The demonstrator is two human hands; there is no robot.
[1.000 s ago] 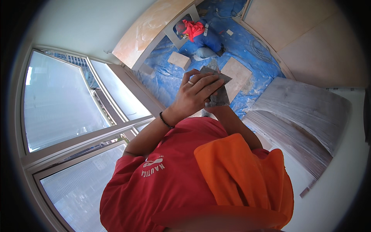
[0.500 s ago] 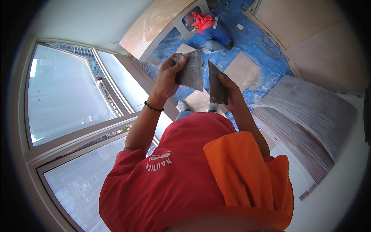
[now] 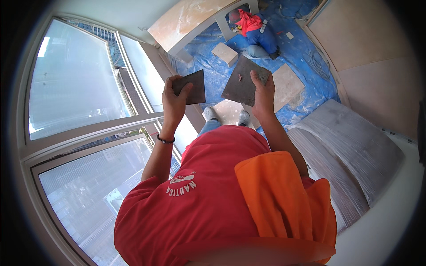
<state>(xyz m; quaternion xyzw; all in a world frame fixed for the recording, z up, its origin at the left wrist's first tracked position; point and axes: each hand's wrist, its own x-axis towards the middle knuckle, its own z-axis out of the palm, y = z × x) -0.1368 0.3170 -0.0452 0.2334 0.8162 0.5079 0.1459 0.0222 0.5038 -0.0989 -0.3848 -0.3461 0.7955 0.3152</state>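
Observation:
My left hand (image 3: 174, 102), with a dark beaded bracelet at the wrist, grips a thin dark-grey square plate (image 3: 195, 88) by its outer edge, thumb on top. A second thin grey plate (image 3: 239, 86), a bit larger and tilted, is pinched in my right hand (image 3: 265, 95). On that plate's face sits a small pinkish lump (image 3: 240, 78). Both plates are up in front of my chest with a gap between them. What kind of plates they are I cannot make out for sure.
Blue plastic sheeting (image 3: 199, 66) covers the floor. Ahead, a co-worker (image 3: 255, 33) in a red top crouches by a pale panel structure (image 3: 191, 20). A small box (image 3: 225, 54) and flat board (image 3: 287, 86) lie near. Windows (image 3: 71, 80) stand left, film-wrapped furniture (image 3: 350, 146) right.
My hands have moved apart, the left one outward and lower. The plate in my right hand has turned so its broad face shows, with the pinkish lump visible.

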